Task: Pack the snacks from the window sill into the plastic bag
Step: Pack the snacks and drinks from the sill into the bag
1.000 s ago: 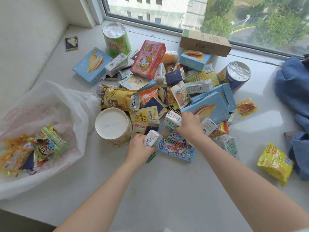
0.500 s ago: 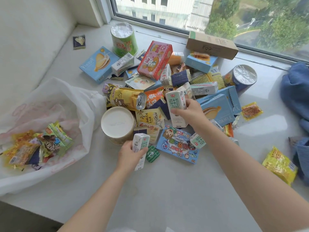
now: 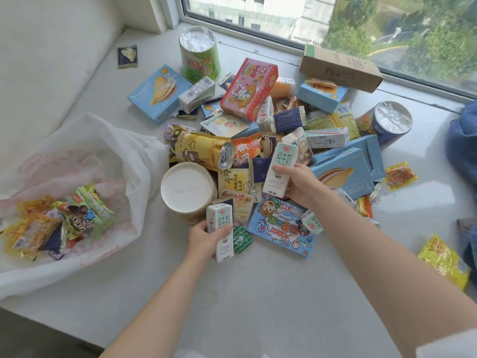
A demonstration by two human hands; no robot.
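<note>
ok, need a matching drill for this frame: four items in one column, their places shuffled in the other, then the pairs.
Items
1. Green cylindrical snack tub with foil top
2. Brown cardboard box
3. White milk carton with green print
4. White plastic bag

Places
A. Gripped in the right hand
B. Left side of the sill, small wrapped snacks inside
C. Far side of the pile, near the corner of the window frame
D. Along the window frame, on top of a light blue box

Pairs: 1-C, 2-D, 3-A, 4-B
</note>
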